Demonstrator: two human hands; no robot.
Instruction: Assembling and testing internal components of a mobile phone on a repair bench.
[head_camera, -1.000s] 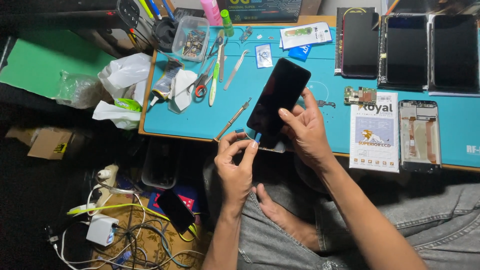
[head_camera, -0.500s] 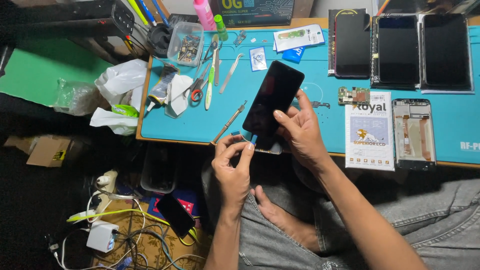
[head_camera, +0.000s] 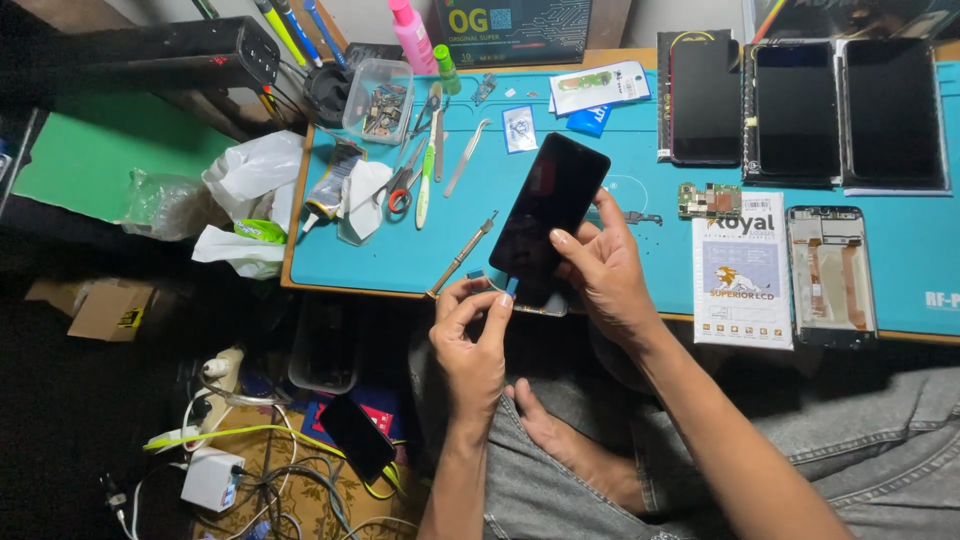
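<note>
Here, the black phone (head_camera: 548, 218) sits tilted over the front edge of the blue mat (head_camera: 640, 150), its top end leaning up and away from you, its dark glass facing the camera. Your right hand (head_camera: 600, 268) grips it along the right side, thumb across the lower glass and fingers wrapped behind. Your left hand (head_camera: 470, 335) meets the phone's bottom end, thumb and forefinger pinched on a small blue tab (head_camera: 511, 287) there.

Just left of the phone a thin metal tool (head_camera: 462, 255) lies slanted on the mat. Further left lie tweezers (head_camera: 466, 157) and red-handled scissors (head_camera: 401, 190). To your right a white printed box (head_camera: 742, 268) rests beside an opened phone frame (head_camera: 831, 272), with a small circuit board (head_camera: 709, 200) above the box. Three dark screens (head_camera: 797, 110) line the mat's far right edge.
</note>
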